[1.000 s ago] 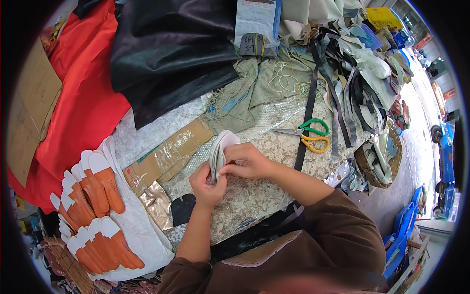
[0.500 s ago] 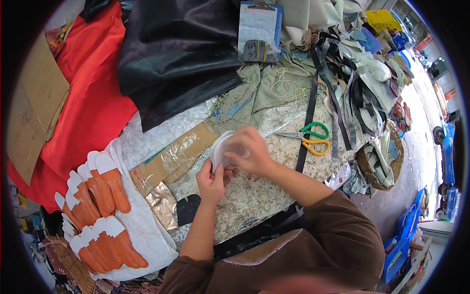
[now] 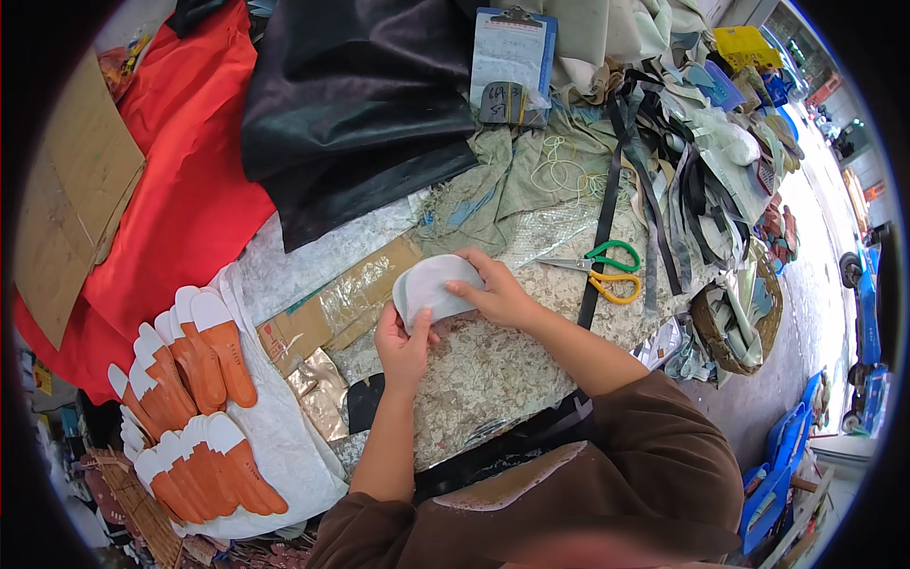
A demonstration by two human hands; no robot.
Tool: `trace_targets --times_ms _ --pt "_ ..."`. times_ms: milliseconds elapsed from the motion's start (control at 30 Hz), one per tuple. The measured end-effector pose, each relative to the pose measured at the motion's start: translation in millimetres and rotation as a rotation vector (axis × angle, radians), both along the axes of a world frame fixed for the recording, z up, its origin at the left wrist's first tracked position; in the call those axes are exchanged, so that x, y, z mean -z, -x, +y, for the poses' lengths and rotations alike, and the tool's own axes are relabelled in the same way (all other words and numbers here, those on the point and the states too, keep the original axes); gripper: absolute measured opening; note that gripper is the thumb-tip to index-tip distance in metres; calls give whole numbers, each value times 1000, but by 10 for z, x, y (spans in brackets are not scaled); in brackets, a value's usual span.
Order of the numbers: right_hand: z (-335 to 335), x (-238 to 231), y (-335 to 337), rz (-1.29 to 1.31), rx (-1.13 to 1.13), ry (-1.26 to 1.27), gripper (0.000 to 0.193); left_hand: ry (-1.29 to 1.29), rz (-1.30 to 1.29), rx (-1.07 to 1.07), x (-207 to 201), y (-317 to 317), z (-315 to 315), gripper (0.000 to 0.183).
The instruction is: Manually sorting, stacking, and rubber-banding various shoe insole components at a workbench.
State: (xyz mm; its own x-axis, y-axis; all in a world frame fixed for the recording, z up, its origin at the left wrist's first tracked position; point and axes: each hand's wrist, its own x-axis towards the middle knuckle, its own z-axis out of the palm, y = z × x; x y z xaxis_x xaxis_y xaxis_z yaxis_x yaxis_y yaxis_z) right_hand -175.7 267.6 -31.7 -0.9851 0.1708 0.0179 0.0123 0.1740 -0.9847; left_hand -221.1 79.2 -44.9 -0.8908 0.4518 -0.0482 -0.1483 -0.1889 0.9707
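Observation:
A small stack of thin white pieces with rounded ends (image 3: 427,287) is held up over the middle of the worktable. My left hand (image 3: 402,349) grips its lower left side, thumb on top and fingers underneath. My right hand (image 3: 491,292) pinches the right side, its thumb lying across the upper face. Grey-green edges show along the stack's left rim. To the right lie scissors (image 3: 591,266) with one green and one yellow handle, touched by neither hand. Several orange-brown insoles with white toe ends (image 3: 224,353) are fanned in two groups at the left.
The insoles rest on a white cloth (image 3: 301,453). Flattened cardboard (image 3: 372,284), a shiny gold scrap (image 3: 319,387) and black leather (image 3: 351,114) lie around my hands. Red material (image 3: 204,161) hangs far left. Dark straps (image 3: 604,213), a clipboard (image 3: 513,52) and a scrap basket (image 3: 730,341) stand beyond.
My right hand has gone from a blurred sweep over the stack to a pinch on its right side. The stack now faces up more fully. The view has shifted slightly.

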Motion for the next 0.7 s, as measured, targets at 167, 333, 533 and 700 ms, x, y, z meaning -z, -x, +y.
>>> trace_targets --times_ms 167,333,533,700 --pt "30 130 42 65 2 189 39 -2 -10 -11 -5 5 1 25" --pt "45 105 26 26 11 145 41 -48 -101 -18 -71 24 20 31" --pt "42 1 37 26 79 -7 35 -9 -71 -197 -33 143 -82 28" --pt "47 48 51 70 108 8 32 47 -24 -292 -15 180 -92 21"
